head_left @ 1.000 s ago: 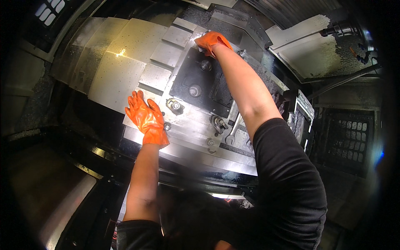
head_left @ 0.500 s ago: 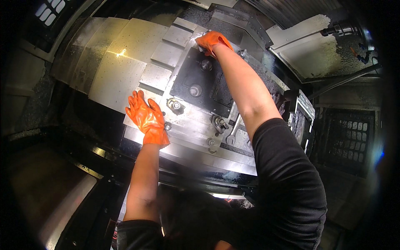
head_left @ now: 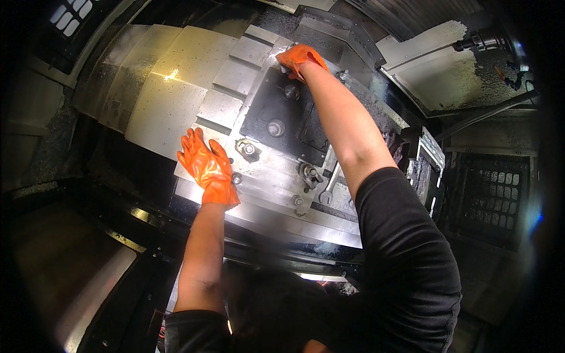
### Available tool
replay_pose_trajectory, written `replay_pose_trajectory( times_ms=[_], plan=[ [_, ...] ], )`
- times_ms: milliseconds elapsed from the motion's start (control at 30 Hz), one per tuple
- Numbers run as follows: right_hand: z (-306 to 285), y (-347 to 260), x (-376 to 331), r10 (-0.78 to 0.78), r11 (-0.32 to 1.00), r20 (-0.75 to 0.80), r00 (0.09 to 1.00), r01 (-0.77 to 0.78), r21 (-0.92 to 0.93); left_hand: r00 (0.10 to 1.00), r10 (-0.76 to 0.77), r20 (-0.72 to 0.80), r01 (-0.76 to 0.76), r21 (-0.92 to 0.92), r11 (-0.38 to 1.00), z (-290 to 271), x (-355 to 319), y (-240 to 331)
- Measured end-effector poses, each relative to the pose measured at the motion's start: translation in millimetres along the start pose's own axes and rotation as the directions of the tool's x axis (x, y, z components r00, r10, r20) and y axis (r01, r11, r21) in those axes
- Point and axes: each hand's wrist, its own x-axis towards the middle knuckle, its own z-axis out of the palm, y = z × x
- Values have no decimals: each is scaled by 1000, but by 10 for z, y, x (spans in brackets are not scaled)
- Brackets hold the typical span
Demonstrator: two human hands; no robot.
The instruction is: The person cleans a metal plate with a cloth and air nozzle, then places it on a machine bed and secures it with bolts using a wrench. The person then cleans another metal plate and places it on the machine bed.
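My left hand [head_left: 207, 165], in an orange rubber glove, rests on the near left edge of the metal machine table [head_left: 271, 209]. Its fingers are spread and it holds nothing. At the far end of a dark metal plate [head_left: 259, 120], my right hand [head_left: 299, 57], gloved alike, is closed with its fingers bent downward; what they grip is hidden. Two round studs [head_left: 275, 127] stand up from the plate. A clamp bolt with nut [head_left: 249, 149] sits just right of my left hand, and another clamp bolt [head_left: 309, 171] is farther right. An open-ended wrench [head_left: 327, 194] lies under my right forearm.
Overlapping sheet-metal covers [head_left: 168, 100] step away to the left. A metal block [head_left: 424, 147] stands at the table's right end. A black nozzle fixture [head_left: 485, 41] and a dark hose [head_left: 491, 112] are at upper right. A grated panel [head_left: 494, 188] is on the right wall.
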Motion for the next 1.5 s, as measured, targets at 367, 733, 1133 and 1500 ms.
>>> replay_pose_trajectory(
  times_ms=[367,733,1133,1500],
  plan=[
    [18,20,64,1,1000,45,999,0,-11,1000,-4,6,4,-5,1000,-9,4,-1],
    [-20,-39,-5,10,1000,30,999,-9,-30,1000,-9,2,9,-5,1000,5,-4,-7],
    [-472,-289,-359,-283,831,58,957,275,-483,1000,-8,-4,8,3,1000,-19,-1,11],
    [-391,-234,-271,-416,743,59,908,376,-554,1000,-5,-6,5,2,1000,-14,26,3]
  ],
)
